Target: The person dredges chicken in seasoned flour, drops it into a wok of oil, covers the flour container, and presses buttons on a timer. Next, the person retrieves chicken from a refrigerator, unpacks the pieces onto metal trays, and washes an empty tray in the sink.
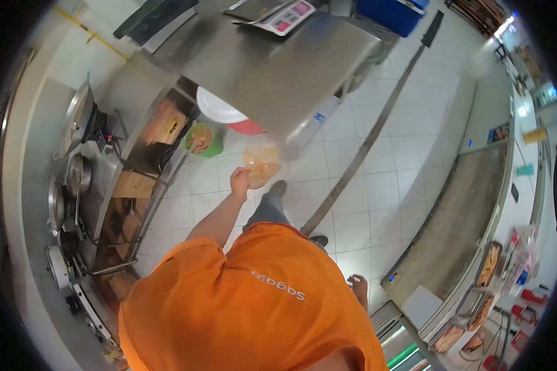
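Observation:
Out in front of my body, my left hand (240,180) is closed on the edge of a translucent plastic piece (263,168) with an orange tint; whether it is a bag or a thin bowl I cannot tell. Just beyond it stands a green bin (211,143) holding pale brown scraps. My right hand (358,285) hangs low at my side, partly hidden by the orange shirt. Its fingers look loosely apart, and nothing shows in them.
A steel table (278,68) stands ahead, with a scale (286,17) on top and a white round tub (220,106) under its edge. Pans (77,176) and burners line the left. A counter with food trays (490,263) runs along the right. Tiled floor (377,185) lies between.

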A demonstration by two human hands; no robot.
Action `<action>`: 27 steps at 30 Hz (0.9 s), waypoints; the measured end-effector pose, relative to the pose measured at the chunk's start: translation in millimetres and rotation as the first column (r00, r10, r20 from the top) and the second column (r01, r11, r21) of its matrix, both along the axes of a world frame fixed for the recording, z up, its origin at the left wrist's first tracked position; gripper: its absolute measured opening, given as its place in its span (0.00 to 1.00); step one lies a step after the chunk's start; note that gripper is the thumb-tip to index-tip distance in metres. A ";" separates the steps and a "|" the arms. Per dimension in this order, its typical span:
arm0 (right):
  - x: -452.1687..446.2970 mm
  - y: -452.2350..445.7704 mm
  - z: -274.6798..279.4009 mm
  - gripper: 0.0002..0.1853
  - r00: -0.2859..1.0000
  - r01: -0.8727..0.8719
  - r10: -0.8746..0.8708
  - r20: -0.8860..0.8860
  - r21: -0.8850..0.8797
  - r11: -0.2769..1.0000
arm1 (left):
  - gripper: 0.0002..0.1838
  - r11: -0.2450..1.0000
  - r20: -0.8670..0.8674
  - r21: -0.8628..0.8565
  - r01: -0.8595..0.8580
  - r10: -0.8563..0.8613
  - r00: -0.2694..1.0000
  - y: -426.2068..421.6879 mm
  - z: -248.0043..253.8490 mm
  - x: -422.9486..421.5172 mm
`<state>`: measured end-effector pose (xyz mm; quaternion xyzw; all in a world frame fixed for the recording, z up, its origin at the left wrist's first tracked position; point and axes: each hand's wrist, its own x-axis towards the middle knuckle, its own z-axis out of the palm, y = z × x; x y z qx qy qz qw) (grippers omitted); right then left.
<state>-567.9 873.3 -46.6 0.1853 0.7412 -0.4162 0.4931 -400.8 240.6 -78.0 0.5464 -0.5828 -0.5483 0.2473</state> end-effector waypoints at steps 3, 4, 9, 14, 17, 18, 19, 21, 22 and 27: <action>26.1 -43.7 25.6 0.18 0.999 -0.045 0.047 -0.011 0.142 0.989 | 0.07 0.962 -0.173 0.165 -0.218 0.246 0.954 -96.6 -62.0 78.0; 33.9 -59.8 33.9 0.18 1.000 -0.016 0.020 -0.024 0.155 0.988 | 0.10 0.924 -0.255 0.254 -0.287 0.350 0.901 -127.2 -70.9 100.7; 53.9 -166.8 59.2 0.20 1.000 0.019 -0.014 -0.020 0.264 0.964 | 0.29 0.662 -0.292 0.595 -0.456 0.707 0.645 -274.6 -33.7 144.9; 60.6 -313.6 115.6 0.25 0.959 -0.283 0.282 0.028 0.157 0.946 | 0.42 0.593 0.095 0.524 -0.611 0.672 0.734 -391.5 -13.3 214.2; 64.0 -344.4 135.3 0.24 0.986 -0.155 0.161 -0.041 0.118 0.981 | 0.44 0.630 0.278 0.436 -0.643 0.585 0.762 -409.9 -35.7 253.4; 67.0 -348.4 137.4 0.24 0.983 -0.176 0.181 -0.031 0.131 0.976 | 0.43 0.659 0.336 0.438 -0.612 0.511 0.791 -408.3 -53.3 269.4; 71.8 -349.8 139.9 0.23 0.983 -0.179 0.184 -0.024 0.144 0.973 | 0.37 0.688 0.367 0.463 -0.559 0.425 0.827 -403.7 -75.5 287.3; 84.5 -340.8 145.0 0.22 0.987 -0.156 0.159 -0.003 0.172 0.973 | 0.29 0.693 0.265 0.631 -0.350 0.231 0.936 -367.8 -114.1 321.8; 91.0 -325.2 136.5 0.22 0.989 -0.150 0.150 0.012 0.172 0.974 | 0.29 0.661 0.188 0.719 -0.216 0.114 0.975 -354.6 -127.3 323.0; 113.1 -266.2 121.4 0.18 0.997 0.020 0.001 -0.079 0.261 0.965 | 0.15 0.638 0.242 0.695 0.333 -0.643 0.727 -290.2 -141.7 184.1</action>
